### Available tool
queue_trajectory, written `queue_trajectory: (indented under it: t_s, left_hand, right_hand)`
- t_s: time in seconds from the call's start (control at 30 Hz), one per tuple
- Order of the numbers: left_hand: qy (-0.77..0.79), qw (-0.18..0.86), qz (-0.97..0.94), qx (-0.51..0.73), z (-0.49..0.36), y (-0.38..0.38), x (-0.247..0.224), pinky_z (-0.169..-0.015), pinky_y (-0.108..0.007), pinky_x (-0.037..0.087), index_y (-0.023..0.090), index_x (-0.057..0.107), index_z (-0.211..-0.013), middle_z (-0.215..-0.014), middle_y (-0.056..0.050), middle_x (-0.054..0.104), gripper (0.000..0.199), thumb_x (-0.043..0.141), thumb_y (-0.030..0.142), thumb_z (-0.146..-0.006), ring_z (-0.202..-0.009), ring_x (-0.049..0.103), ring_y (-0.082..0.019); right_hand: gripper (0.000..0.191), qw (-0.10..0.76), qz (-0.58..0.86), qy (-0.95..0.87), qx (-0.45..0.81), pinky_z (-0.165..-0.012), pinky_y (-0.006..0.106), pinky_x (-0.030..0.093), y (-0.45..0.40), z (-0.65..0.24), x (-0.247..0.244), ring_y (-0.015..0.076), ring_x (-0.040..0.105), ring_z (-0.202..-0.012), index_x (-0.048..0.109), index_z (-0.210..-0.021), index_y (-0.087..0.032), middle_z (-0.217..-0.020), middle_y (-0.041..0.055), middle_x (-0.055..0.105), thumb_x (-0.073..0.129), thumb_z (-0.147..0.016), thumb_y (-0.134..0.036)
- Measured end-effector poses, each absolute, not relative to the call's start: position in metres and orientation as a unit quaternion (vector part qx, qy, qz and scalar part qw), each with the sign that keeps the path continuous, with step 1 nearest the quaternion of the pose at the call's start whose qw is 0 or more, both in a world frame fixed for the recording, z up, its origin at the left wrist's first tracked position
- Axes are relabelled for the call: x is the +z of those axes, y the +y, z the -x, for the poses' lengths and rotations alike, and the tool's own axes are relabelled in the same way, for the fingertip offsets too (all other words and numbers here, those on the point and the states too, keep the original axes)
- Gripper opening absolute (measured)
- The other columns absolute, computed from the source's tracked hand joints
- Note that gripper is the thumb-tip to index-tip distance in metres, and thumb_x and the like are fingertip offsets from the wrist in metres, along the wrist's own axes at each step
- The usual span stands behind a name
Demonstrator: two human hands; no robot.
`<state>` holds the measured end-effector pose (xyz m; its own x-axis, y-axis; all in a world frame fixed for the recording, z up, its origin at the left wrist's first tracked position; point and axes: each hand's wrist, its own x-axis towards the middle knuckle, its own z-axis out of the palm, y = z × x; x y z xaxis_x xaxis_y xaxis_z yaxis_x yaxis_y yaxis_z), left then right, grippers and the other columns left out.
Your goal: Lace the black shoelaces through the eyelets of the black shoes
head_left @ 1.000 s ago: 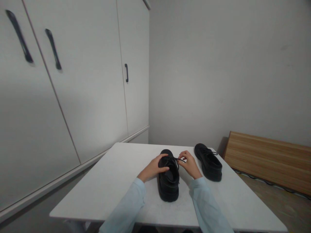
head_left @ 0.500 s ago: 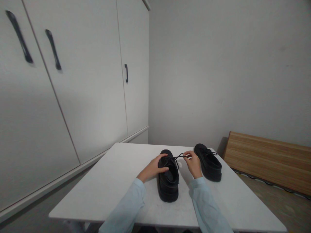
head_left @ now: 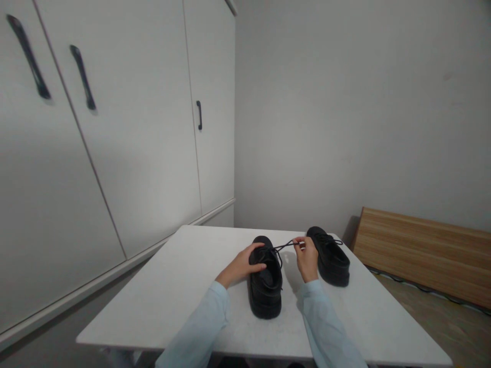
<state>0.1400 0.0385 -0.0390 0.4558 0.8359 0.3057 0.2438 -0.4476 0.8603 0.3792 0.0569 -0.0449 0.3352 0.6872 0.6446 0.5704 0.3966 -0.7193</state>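
Head: hands on shoe and apparently lace

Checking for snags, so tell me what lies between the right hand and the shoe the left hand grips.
In the head view, a black lace runs from the shoe to the right hand, above the white tabletop.

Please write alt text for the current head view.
A left hand grips a low black lace-up shoe on a flat white table, while the right hand holds its thin black lace stretched sideways; a similar black shoe stands farther right.
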Motion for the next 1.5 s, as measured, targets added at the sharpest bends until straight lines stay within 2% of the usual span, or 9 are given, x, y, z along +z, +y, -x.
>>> queue_trajectory:
  t_s: [0.2, 0.33, 0.43, 0.53, 0.7, 0.8, 0.93, 1.17, 1.5]
  left_hand:
    - [0.354, 0.389, -0.761, 0.381, -0.139, 0.038, -0.038, -0.110, -0.040, 0.031, 0.023, 0.050, -0.130, -0.137, -0.010, 0.051, 0.066, 0.074, 0.039, -0.070, -0.128, 0.046, -0.027]
    - [0.356, 0.384, -0.762, 0.381, -0.140, 0.039, -0.038, -0.110, -0.040, 0.031, 0.023, 0.051, -0.129, -0.137, -0.010, 0.051, 0.066, 0.074, 0.040, -0.070, -0.128, 0.046, -0.027]
    - [0.350, 0.382, -0.763, 0.386, -0.140, 0.040, -0.040, -0.110, -0.041, 0.031, 0.023, 0.051, -0.130, -0.137, -0.010, 0.051, 0.066, 0.074, 0.040, -0.070, -0.127, 0.046, -0.027]
    - [0.343, 0.379, -0.765, 0.392, -0.140, 0.041, -0.042, -0.111, -0.041, 0.030, 0.024, 0.052, -0.129, -0.136, -0.010, 0.052, 0.065, 0.074, 0.040, -0.070, -0.127, 0.046, -0.027]
    - [0.342, 0.382, -0.761, 0.397, -0.140, 0.039, -0.040, -0.111, -0.041, 0.030, 0.023, 0.053, -0.127, -0.135, -0.009, 0.054, 0.060, 0.072, 0.042, -0.073, -0.126, 0.047, -0.026]
    - [0.341, 0.379, -0.758, 0.406, -0.141, 0.036, -0.037, -0.109, -0.038, 0.032, 0.023, 0.055, -0.125, -0.131, -0.008, 0.057, 0.049, 0.062, 0.045, -0.081, -0.123, 0.049, -0.024]
    - [0.355, 0.343, -0.750, 0.440, -0.144, 0.037, -0.037, -0.104, -0.036, 0.037, 0.020, 0.059, -0.118, -0.121, -0.008, 0.062, 0.040, 0.052, 0.045, -0.088, -0.116, 0.054, -0.022]
    - [0.410, 0.239, -0.739, 0.478, -0.144, 0.048, -0.047, -0.092, -0.036, 0.042, 0.020, 0.061, -0.091, -0.097, -0.005, 0.065, 0.021, 0.058, 0.039, -0.083, -0.098, 0.058, -0.021]
    - [0.403, 0.202, -0.753, 0.478, -0.144, 0.049, -0.047, -0.092, -0.036, 0.041, 0.019, 0.062, -0.081, -0.091, -0.006, 0.060, 0.021, 0.058, 0.039, -0.084, -0.096, 0.055, -0.022]
  right_hand:
    - [0.022, 0.623, 0.555, -0.551, 0.006, -0.065, 0.033, 0.043, 0.051, -0.380, -0.037, 0.0185, 0.053, -0.066, 0.059, -0.080, -0.017, -0.082, 0.0078, 0.059, 0.049, -0.083, -0.036]
    - [0.016, 0.589, 0.546, -0.595, -0.010, -0.072, 0.037, 0.045, 0.049, -0.376, -0.036, 0.0208, 0.053, -0.072, 0.061, -0.084, -0.018, -0.086, 0.0080, 0.059, 0.047, -0.081, -0.025]
    - [0.036, 0.555, 0.521, -0.648, -0.010, -0.088, 0.044, 0.043, 0.047, -0.370, -0.037, 0.0270, 0.053, -0.095, 0.061, -0.101, -0.019, -0.100, 0.0101, 0.061, 0.046, -0.068, -0.011]
    - [0.052, 0.526, 0.474, -0.705, 0.044, -0.099, 0.047, 0.038, 0.043, -0.363, -0.035, 0.0280, 0.049, -0.111, 0.059, -0.110, -0.023, -0.114, 0.0082, 0.060, 0.045, -0.062, -0.006]
    - [0.035, 0.467, 0.413, -0.757, 0.197, -0.104, 0.043, 0.038, 0.035, -0.352, -0.032, 0.0241, 0.053, -0.115, 0.059, -0.112, -0.023, -0.118, 0.0064, 0.061, 0.048, -0.079, -0.020]
    - [0.037, 0.431, 0.403, -0.770, 0.242, -0.102, 0.042, 0.039, 0.036, -0.348, -0.036, 0.0243, 0.054, -0.114, 0.057, -0.116, -0.021, -0.119, 0.0083, 0.061, 0.057, -0.081, -0.033]
    - [0.047, 0.427, 0.394, -0.771, 0.259, -0.102, 0.043, 0.040, 0.041, -0.347, -0.046, 0.0250, 0.055, -0.115, 0.054, -0.120, -0.020, -0.122, 0.0101, 0.060, 0.064, -0.077, -0.037]
    - [0.054, 0.436, 0.398, -0.764, 0.262, -0.106, 0.045, 0.036, 0.044, -0.348, -0.051, 0.0262, 0.051, -0.122, 0.051, -0.125, -0.020, -0.129, 0.0119, 0.057, 0.065, -0.077, -0.038]
    - [0.050, 0.418, 0.412, -0.765, 0.264, -0.107, 0.044, 0.035, 0.040, -0.347, -0.045, 0.0260, 0.051, -0.122, 0.052, -0.122, -0.019, -0.128, 0.0124, 0.057, 0.063, -0.078, -0.040]
